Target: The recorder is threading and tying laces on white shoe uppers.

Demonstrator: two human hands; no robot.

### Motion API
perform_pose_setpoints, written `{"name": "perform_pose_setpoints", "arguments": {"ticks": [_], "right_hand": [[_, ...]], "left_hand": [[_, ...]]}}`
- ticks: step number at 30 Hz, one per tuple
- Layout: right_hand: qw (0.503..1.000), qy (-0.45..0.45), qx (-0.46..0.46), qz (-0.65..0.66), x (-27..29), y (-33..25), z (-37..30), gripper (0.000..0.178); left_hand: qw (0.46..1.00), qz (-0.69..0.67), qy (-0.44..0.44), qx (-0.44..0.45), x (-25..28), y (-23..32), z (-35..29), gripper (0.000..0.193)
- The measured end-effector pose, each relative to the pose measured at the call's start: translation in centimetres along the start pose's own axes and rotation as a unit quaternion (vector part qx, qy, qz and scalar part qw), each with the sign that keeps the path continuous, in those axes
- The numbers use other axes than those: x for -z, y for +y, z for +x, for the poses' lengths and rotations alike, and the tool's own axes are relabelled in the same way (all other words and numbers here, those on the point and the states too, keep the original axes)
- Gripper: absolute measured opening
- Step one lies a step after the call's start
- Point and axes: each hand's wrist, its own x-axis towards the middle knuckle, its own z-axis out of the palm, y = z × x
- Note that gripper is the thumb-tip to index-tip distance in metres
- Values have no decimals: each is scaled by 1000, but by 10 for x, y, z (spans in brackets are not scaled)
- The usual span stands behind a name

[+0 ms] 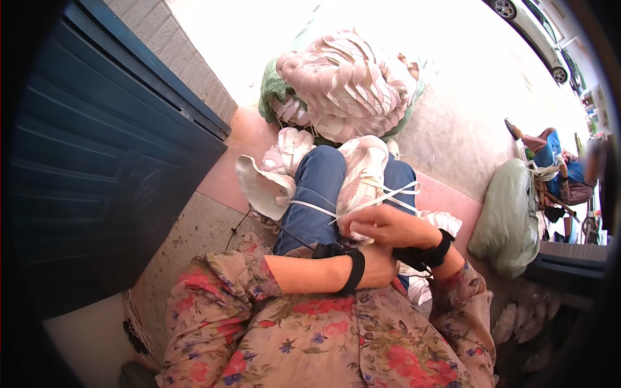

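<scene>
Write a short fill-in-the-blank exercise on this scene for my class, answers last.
The right hand is beside ____ laces.
The left hand has a ____ strap at its wrist.
The shirt is printed with red and blue ____.
The large panel on the left is dark ____.
Answers: white; black; flowers; blue.

Filling the left side with a dark blue panelled door [116,149], running alongside a strip of grey tiling [174,58]. Spreading below in speckled grey flooring [194,226], then changing to a pink floor band [446,192]. Opening beyond onto pale pavement [446,97], glaring nearly white in strong daylight toward the top. Including a white car [535,35] at upper right, bending along the rim.
</scene>
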Motion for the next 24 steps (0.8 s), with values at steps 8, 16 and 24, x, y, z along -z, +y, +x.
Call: {"name": "perform_pose_setpoints", "arguments": {"ticks": [8,16,24], "right_hand": [[990,-114,80,-10,-24,16,22,34],[998,-63,3,24,-17,8,17,23],[982,53,160,-82,-26,-37,27,14]], "left_hand": [[987,90,24,-134,-22,10,-19,19],[994,53,29,-90,-6,15,-21,17],[969,-210,-83,101,-1,13,1,23]]}}
